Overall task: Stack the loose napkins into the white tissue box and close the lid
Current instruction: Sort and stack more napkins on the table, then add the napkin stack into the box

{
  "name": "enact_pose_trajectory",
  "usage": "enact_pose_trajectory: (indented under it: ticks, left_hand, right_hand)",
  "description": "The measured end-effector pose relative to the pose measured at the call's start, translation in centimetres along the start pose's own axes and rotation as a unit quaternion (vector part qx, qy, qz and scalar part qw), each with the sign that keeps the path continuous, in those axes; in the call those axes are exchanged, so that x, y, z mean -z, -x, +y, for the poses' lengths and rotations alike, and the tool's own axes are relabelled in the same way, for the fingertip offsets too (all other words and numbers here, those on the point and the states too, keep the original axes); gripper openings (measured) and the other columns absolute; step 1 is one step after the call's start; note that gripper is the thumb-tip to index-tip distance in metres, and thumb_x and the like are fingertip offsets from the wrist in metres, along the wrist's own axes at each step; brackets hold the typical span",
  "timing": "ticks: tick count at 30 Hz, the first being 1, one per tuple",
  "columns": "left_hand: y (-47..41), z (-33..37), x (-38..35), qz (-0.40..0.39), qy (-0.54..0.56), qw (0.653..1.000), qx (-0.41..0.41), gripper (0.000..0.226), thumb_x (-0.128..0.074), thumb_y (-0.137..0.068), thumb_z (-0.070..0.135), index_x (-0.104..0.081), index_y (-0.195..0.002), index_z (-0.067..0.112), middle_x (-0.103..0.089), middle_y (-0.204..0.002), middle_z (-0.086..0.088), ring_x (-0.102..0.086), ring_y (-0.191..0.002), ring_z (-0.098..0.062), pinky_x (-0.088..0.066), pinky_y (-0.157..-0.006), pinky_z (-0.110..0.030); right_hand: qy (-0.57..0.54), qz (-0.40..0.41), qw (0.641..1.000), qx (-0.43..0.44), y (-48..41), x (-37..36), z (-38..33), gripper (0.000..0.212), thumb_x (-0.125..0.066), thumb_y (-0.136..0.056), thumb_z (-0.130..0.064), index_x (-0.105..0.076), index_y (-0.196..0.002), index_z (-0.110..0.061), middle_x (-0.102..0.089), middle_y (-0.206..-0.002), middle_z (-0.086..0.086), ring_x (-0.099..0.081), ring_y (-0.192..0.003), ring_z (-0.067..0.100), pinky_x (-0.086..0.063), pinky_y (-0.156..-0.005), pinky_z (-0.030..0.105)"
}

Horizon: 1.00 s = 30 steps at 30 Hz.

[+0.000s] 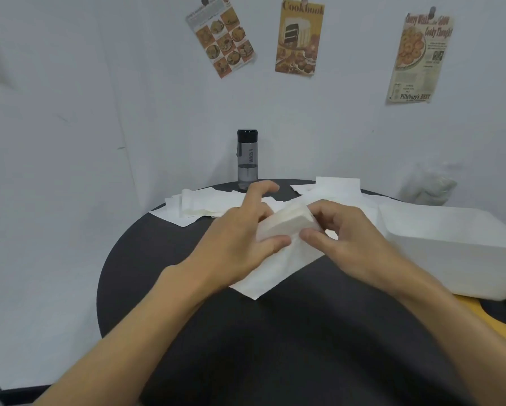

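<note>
Napkins in a thick stack (287, 222) sit pinched between left hand (240, 230) and right hand (342, 232); light, soft, they splay easily, so squeezing both long edges suits best.

Counter (187, 288): dark, matt, smooth-looking top. Napkins (205, 205): thin white paper, soft matt finish; folded stack (287, 222) is seen w/ layered paper edges. Tissue box (451, 247): white, smooth, matt, prob. plastic. Bottle (247, 159): smoky translucent plastic w/ glossy black cap. Posters (298, 36): aged, yellowed printed paper. Wall (99, 112): matt white, smooth.
</note>
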<state>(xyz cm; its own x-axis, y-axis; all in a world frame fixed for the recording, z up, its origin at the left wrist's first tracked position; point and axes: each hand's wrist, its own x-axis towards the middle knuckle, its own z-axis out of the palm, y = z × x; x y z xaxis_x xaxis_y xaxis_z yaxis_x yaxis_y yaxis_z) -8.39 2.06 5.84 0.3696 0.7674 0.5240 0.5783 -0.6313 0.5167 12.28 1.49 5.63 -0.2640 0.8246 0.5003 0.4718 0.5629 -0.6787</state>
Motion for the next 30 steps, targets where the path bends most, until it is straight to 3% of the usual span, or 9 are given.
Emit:
enact_pose_trajectory:
  ticks: [2,6,8,10,13,17,22,25,30]
  left_hand:
    - [1.1,-0.6,-0.1,0.07,0.067,0.994,0.046,0.053,-0.082,-0.081,0.029,-0.05,-0.123,0.036,-0.069,-0.089,0.014,-0.066,-0.087,-0.011,-0.055,-0.085,-0.038]
    - [3.3,-1.4,-2.2,0.177,0.303,0.923,0.159,0.031,-0.078,-0.085,0.013,-0.068,-0.113,0.019,-0.076,-0.101,0.006,-0.072,-0.096,-0.016,-0.057,-0.093,-0.043]
    - [3.2,-1.2,-3.1,0.161,0.291,0.931,0.151,0.018,-0.07,-0.093,0.015,-0.07,-0.109,0.023,-0.076,-0.103,0.009,-0.071,-0.099,-0.011,-0.057,-0.093,-0.036]
    - [3.3,-0.8,-3.6,0.153,0.253,0.946,0.136,0.013,-0.063,-0.098,0.017,-0.065,-0.107,0.026,-0.072,-0.101,0.013,-0.066,-0.094,0.001,-0.052,-0.083,-0.016]
    - [4.0,-0.6,-4.4,0.117,0.196,0.963,0.146,0.025,-0.061,-0.099,0.022,-0.05,-0.121,0.023,-0.057,-0.113,0.012,-0.053,-0.092,0.017,-0.042,-0.076,-0.003]
    - [4.6,-0.7,-4.6,0.1,0.205,0.963,0.146,0.044,-0.064,-0.097,0.022,-0.036,-0.131,0.027,-0.054,-0.114,0.007,-0.056,-0.092,0.016,-0.044,-0.075,-0.005]
    - [4.9,-0.5,-4.5,0.07,0.203,0.964,0.154,0.032,-0.06,-0.099,0.012,-0.039,-0.123,0.017,-0.056,-0.103,0.011,-0.058,-0.081,0.017,-0.046,-0.069,-0.006]
    - [4.9,-0.9,-4.7,0.066,0.186,0.969,0.151,0.027,-0.058,-0.1,0.011,-0.039,-0.118,0.019,-0.055,-0.101,0.008,-0.055,-0.079,0.015,-0.045,-0.07,-0.008]
    - [5.0,-1.1,-4.7,0.058,0.174,0.973,0.143,0.047,-0.058,-0.1,0.007,-0.031,-0.131,0.03,-0.051,-0.116,0.02,-0.052,-0.097,0.021,-0.041,-0.081,-0.001]
  right_hand:
    - [-0.096,0.063,0.992,-0.053,1.4,-0.6,0.9,0.021,-0.062,-0.095,-0.005,-0.065,-0.105,-0.023,-0.072,-0.104,-0.007,-0.068,-0.101,0.012,-0.053,-0.093,0.033]
    - [-0.226,0.122,0.955,-0.148,3.7,-1.4,2.7,0.021,-0.056,-0.098,-0.005,-0.06,-0.113,-0.019,-0.071,-0.114,-0.006,-0.065,-0.111,0.009,-0.048,-0.103,0.037]
    - [-0.242,0.091,0.952,-0.165,4.2,-1.6,2.8,0.024,-0.056,-0.099,-0.005,-0.057,-0.117,-0.021,-0.07,-0.117,-0.009,-0.064,-0.113,0.008,-0.049,-0.102,0.035]
    - [-0.255,0.079,0.947,-0.18,4.6,-1.7,2.7,0.028,-0.059,-0.096,-0.003,-0.053,-0.119,-0.02,-0.07,-0.115,-0.009,-0.065,-0.112,0.009,-0.052,-0.098,0.034]
    - [-0.212,0.076,0.954,-0.196,5.2,-2.1,2.8,0.048,-0.064,-0.093,-0.003,-0.043,-0.13,-0.027,-0.064,-0.116,-0.009,-0.064,-0.107,0.01,-0.051,-0.097,0.032]
    - [-0.161,0.066,0.968,-0.181,5.4,-2.5,2.9,0.065,-0.06,-0.096,-0.006,-0.028,-0.141,-0.039,-0.057,-0.113,-0.013,-0.06,-0.095,-0.006,-0.045,-0.086,0.017]
    - [-0.069,0.063,0.98,-0.173,5.3,-2.9,3.2,0.041,-0.051,-0.098,-0.007,-0.039,-0.126,-0.035,-0.045,-0.072,-0.001,-0.042,-0.054,-0.001,-0.037,-0.054,0.01]
    - [-0.072,0.068,0.981,-0.166,5.3,-2.8,3.4,0.038,-0.049,-0.098,-0.005,-0.04,-0.115,-0.038,-0.05,-0.079,0.003,-0.042,-0.059,0.004,-0.035,-0.053,0.012]
    - [-0.052,0.049,0.983,-0.171,5.8,-2.8,3.6,0.057,-0.048,-0.099,-0.009,-0.025,-0.138,-0.043,-0.034,-0.066,-0.002,-0.037,-0.051,0.0,-0.037,-0.054,0.01]
